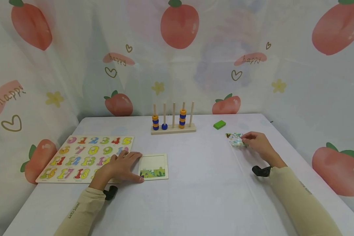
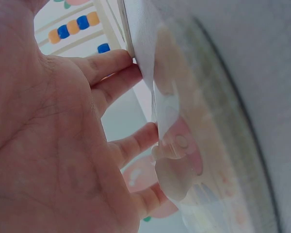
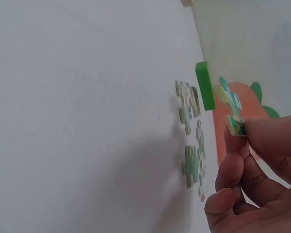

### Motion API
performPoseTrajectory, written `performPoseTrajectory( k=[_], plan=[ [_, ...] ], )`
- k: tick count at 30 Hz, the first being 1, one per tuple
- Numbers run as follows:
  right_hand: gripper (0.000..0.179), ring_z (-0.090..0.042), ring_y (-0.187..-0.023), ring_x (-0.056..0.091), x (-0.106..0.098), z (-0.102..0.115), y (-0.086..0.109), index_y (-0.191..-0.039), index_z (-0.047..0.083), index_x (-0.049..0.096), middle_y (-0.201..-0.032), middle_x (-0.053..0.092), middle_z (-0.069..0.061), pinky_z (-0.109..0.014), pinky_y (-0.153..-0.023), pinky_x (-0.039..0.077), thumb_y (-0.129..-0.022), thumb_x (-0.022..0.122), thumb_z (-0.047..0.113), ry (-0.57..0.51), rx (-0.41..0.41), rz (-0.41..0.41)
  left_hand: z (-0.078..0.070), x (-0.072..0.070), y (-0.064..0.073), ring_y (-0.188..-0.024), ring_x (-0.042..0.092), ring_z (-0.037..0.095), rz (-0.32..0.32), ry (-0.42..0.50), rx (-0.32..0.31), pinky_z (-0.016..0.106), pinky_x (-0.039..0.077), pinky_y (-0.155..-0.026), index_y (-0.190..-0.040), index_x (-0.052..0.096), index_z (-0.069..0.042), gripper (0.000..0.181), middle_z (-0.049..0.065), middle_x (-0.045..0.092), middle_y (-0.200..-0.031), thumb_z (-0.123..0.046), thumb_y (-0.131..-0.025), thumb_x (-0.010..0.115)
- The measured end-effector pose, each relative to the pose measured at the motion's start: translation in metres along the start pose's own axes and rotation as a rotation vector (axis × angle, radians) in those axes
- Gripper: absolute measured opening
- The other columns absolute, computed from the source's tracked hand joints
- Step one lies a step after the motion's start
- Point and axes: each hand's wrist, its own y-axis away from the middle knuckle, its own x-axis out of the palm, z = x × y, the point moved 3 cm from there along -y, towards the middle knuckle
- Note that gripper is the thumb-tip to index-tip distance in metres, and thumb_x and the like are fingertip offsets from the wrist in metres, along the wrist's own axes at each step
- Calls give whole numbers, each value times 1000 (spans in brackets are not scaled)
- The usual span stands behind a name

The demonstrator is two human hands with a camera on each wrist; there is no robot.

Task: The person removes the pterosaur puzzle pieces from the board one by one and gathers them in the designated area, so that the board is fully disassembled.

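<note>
My left hand (image 1: pixel 121 166) rests spread over the right side of a number puzzle board (image 1: pixel 98 155). Its thumb and fingertips touch the left edge of a small square puzzle tray (image 1: pixel 152 161), which shows a green cactus scene along its bottom. Over at the right, my right hand (image 1: pixel 260 146) pinches a jigsaw piece (image 3: pixel 234 104) between thumb and fingers, raised off the table. Several loose jigsaw pieces (image 1: pixel 235 141) lie in a cluster just left of that hand, partly hidden by the fingers in the head view.
Behind the loose pieces lies a green block (image 1: pixel 219 124). A wooden bead rack (image 1: pixel 173 130) with upright pegs and orange and blue beads stands at the back middle. Fruit-printed cloth (image 1: pixel 177 72) hangs behind and beside the white table (image 1: pixel 194 196).
</note>
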Motion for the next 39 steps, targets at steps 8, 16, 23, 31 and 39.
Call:
performPoseTrajectory(
  k=[8,16,23,31,39],
  plan=[
    [36,-35,-110,57,-14,-15,-5,-133,-13,61,-136,59,-32,-35,-85,50,-112,55,15,8,50,-6,-6,-5,3,-157,16,50,33,-8,-4,77,17,-117,-164,41,-10,109,16,37,-168,-63,-81,85],
    [37,-37,-112,51,-28,-25,-12,-136,-15,58,-140,53,-33,-37,-84,45,-112,49,12,15,95,-12,-14,-11,9,-156,17,50,50,6,-13,78,17,-117,-163,42,-11,106,15,38,-168,-60,-81,87],
    [37,-38,-113,50,-33,-34,-17,-136,-15,56,-140,52,-35,-38,-87,43,-111,46,10,23,145,-9,-14,-11,8,-156,18,51,48,-15,-12,78,18,-117,-164,41,-11,105,16,37,-168,-59,-82,87],
    [37,-36,-106,51,-35,-50,-29,-134,-13,58,-132,57,-32,-37,-82,45,-112,47,14,46,201,-3,-14,-11,7,-155,20,50,52,-4,-23,78,18,-117,-164,42,-11,105,15,37,-168,-59,-81,86],
    [35,-36,-106,51,-31,-47,-32,-132,-12,59,-128,57,-30,-38,-82,45,-110,47,13,57,219,-23,-12,-12,7,-156,18,49,51,-5,-17,77,16,-118,-164,41,-11,107,15,36,-169,-65,-82,84]
  ],
)
